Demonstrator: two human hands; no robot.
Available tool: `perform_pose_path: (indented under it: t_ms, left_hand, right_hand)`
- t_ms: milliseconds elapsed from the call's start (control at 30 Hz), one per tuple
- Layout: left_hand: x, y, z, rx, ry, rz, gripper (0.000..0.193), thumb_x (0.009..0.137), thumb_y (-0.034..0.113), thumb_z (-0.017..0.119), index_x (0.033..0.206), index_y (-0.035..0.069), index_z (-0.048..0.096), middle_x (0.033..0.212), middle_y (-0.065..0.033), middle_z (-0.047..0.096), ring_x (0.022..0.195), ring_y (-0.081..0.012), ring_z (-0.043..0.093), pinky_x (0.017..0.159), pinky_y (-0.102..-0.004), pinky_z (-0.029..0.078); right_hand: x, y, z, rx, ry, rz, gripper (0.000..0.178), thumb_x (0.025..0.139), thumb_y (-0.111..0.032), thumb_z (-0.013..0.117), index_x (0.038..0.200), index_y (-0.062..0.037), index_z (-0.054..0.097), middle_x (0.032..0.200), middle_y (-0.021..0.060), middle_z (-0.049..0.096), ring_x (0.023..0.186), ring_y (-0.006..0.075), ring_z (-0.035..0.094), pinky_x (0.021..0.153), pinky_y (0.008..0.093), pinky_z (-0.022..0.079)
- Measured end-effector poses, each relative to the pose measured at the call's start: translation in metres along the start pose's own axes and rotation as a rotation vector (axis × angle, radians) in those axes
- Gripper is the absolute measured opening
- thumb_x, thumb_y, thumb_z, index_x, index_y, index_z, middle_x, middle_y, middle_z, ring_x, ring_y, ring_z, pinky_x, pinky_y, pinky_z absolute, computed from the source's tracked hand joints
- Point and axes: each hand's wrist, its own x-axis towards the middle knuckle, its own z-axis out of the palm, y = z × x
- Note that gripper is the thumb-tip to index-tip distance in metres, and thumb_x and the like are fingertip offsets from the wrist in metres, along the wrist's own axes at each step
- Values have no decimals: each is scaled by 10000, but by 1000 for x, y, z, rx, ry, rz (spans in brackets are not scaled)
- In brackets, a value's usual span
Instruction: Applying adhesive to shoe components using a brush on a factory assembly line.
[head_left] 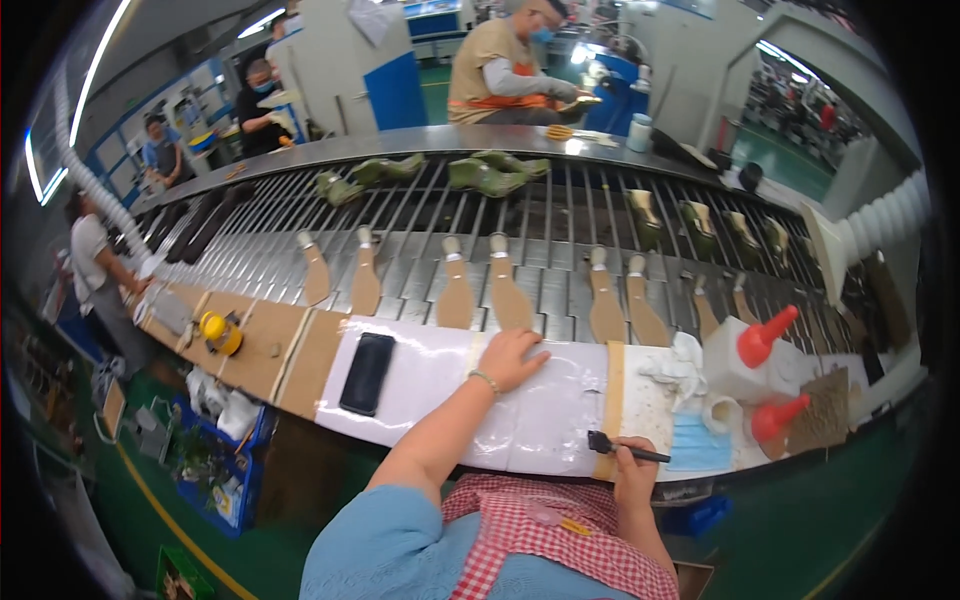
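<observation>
My left hand [513, 360] lies palm down on a white sheet [440, 385], fingers stretched out and holding nothing. Its fingertips reach the near end of a tan shoe insole [508, 292] on the slatted conveyor; whether they touch it, I cannot tell. In my right hand [633, 472] is a small black brush [652, 455], gripped by its handle close to the table's front edge. The brush's dark bristles [599, 441] point left, above the sheet beside a tan tape strip. More insoles [455, 290] lie in pairs along the conveyor, their narrow heel ends pointing away from me.
A black phone [367, 374] rests on the sheet at left, beyond it a yellow-capped jar [221, 333]. At right stand white bottles with red nozzles [767, 336], near a blue face mask [700, 443]. Green shoe uppers [485, 174] sit on the rack behind; people work farther back.
</observation>
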Motion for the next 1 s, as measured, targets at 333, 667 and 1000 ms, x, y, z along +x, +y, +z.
perform_pose_path:
  t_ms: [333,667,1000]
  left_hand:
    - [5,2,1,-26,-37,29,348,851,337,597,1030,40,620,1089,-134,602,1041,-313,553,921,-394,420]
    - [5,0,2,-3,-32,15,348,843,335,604,1033,44,627,1087,-126,604,1042,-306,550,923,-393,412]
    - [3,0,1,-36,-7,50,326,824,322,630,1009,53,631,1037,-118,616,1001,-315,562,894,-404,423]
  right_hand:
    - [-2,-2,1,38,35,12,160,815,23,641,958,-2,574,980,118,644,907,186,603,853,301,463]
    - [-3,-5,5,5,26,-24,166,816,8,654,965,0,582,982,125,648,916,183,603,857,306,462]
    - [-4,2,1,-77,5,52,152,848,17,626,994,-8,588,989,81,645,926,134,594,852,260,467]
